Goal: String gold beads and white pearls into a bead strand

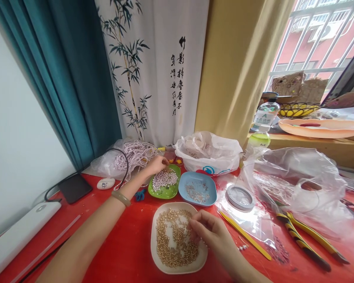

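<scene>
The white plate [178, 271] lies closest to the person on the red table, heaped with gold beads [168, 251]. The right hand [209, 230] sits over the plate's right edge, its fingers bunched nearly closed with the tips on the beads. Whether a bead is pinched between them cannot be told.

To the right of the plate lie yellow-handled pliers [303, 236], partly under clear plastic. Just beyond the plate stands a blue dish [203, 179] with a scatter of tiny metal bits. To the dish's left is a green dish [165, 193] of pale pearl beads [164, 179].

The left hand [157, 163] reaches well beyond the plate, a bangle [120, 197] on its wrist. Its fingers are bent down at the green dish's far rim, and its hold is not visible. Farther back lie pearl strands [135, 155] beyond the plate's left side and a white plastic bag [212, 157] beyond its right.
</scene>
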### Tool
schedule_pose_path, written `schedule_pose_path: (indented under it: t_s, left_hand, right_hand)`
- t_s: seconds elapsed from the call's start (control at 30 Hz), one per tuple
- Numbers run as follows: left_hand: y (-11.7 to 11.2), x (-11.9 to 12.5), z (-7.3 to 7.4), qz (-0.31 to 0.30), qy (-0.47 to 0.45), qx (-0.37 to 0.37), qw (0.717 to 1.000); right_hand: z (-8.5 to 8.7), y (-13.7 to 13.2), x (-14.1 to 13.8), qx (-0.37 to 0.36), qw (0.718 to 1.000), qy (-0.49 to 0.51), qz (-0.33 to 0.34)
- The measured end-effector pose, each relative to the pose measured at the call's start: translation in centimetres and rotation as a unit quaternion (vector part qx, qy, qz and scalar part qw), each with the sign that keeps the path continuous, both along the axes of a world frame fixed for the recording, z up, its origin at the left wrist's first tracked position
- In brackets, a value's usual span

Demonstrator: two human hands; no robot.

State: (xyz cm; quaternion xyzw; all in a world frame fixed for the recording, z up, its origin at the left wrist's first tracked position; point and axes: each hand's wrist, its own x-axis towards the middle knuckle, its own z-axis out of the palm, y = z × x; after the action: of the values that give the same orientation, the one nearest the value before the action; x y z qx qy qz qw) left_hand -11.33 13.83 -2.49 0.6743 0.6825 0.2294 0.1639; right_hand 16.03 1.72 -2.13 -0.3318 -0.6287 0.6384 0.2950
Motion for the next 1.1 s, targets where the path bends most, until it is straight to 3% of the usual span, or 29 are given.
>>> schedule_pose_path:
  t_s: [0.27,0.47,0.6,0.8,0.97,1.1]
  left_hand:
    - [0.3,0.0,0.5,0.016,-0.087,0.008,0.996]
    - [-1.0,1.1,2.2,0.033,-0.224,0.049,0.973]
    - [-4.3,4.1,2.8,0.015,-0.353,0.059,0.934]
    - [-9.7,9.3,2.0,-0.034,-0.503,-0.031,0.863]
    - [-11.5,11.3,2.2,-0.06,-0.605,-0.118,0.785]
    - [-11.8,11.5,2.6,-0.072,-0.609,-0.129,0.779]
  right_hand:
    - [0.1,-0.1,0.0,-0.003,1.0,0.002,0.003]
    - [0.1,0.0,0.0,-0.004,1.0,0.004,0.002]
    - [-0.1,0.1,0.0,-0.012,1.0,0.023,-0.001]
    - [0.5,0.0,0.2,-0.006,0.998,0.056,-0.022]
    - [1.4,0.3,0.8,0.015,0.997,0.069,-0.04]
    - [1.8,0.4,0.9,-0.005,0.997,0.073,-0.037]
